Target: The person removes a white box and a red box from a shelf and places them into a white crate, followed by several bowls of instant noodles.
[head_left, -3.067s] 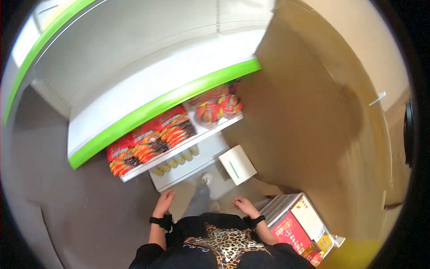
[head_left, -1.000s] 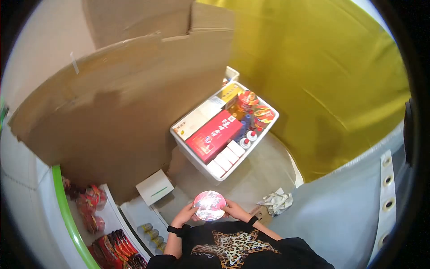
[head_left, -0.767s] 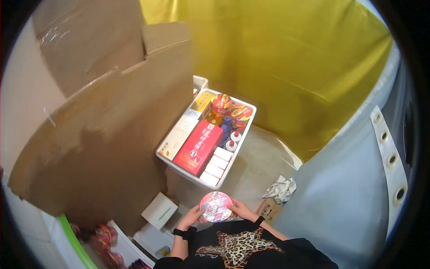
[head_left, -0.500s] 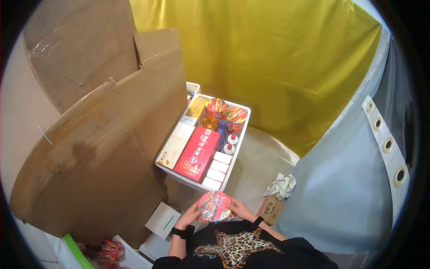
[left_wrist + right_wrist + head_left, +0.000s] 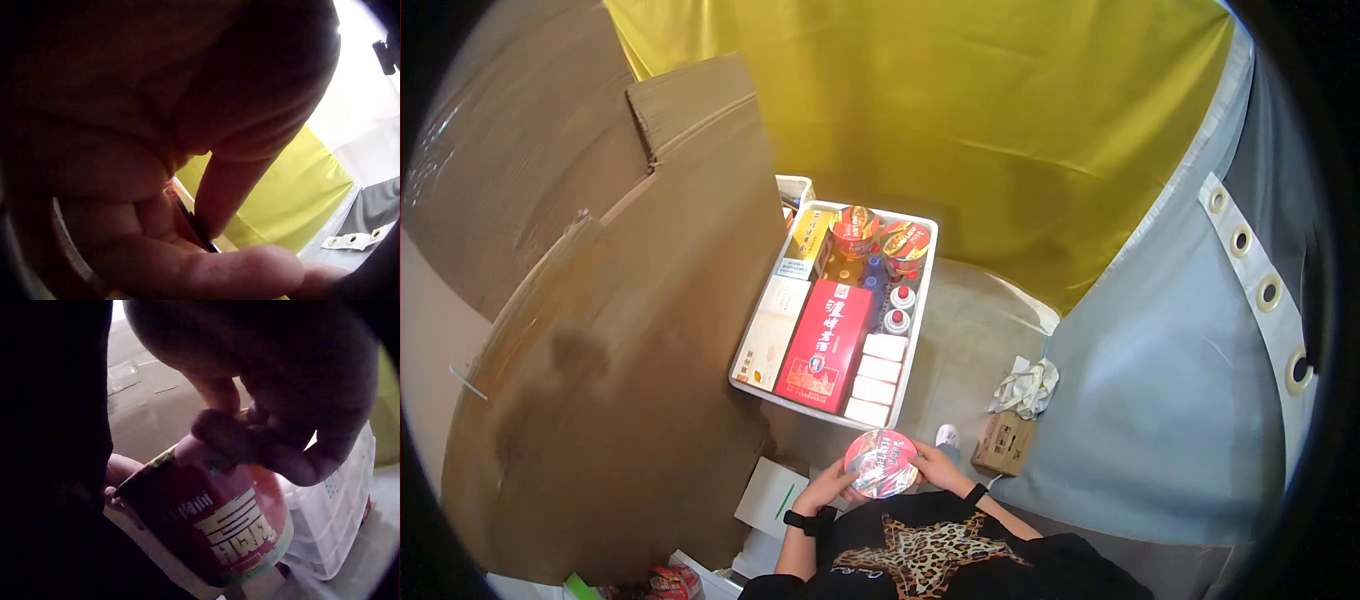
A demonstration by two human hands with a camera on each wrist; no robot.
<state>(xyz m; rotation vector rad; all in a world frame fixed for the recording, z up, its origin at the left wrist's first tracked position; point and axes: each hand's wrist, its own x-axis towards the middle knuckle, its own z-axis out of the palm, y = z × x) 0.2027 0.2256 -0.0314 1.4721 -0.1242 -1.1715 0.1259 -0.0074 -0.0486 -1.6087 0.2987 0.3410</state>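
Both hands hold a red instant noodle cup (image 5: 882,464) with a shiny lid, in front of the black shirt. On the cup's left side, my left hand (image 5: 828,486) grips the rim; in the left wrist view this hand (image 5: 187,206) is dark and close, hiding most of the cup. My right hand (image 5: 937,468) grips the other side, its thumb over the lid's edge. From the right wrist, the cup (image 5: 219,525) appears tilted, with large pale lettering, and the right hand's fingers (image 5: 219,434) bend at its rim. Beyond the cup stands a white bin (image 5: 918,345).
The bin holds a red box (image 5: 828,345), noodle cups (image 5: 905,245), bottles and white cartons (image 5: 878,370). A cardboard wall (image 5: 640,350) rises left, a yellow curtain (image 5: 960,120) behind. A small brown box (image 5: 1004,443) and a white box (image 5: 770,497) stand lower down.
The hands were apart before the shelf; they now hold the noodle cup together. The head view has turned right from the shelf to the bin and curtain.
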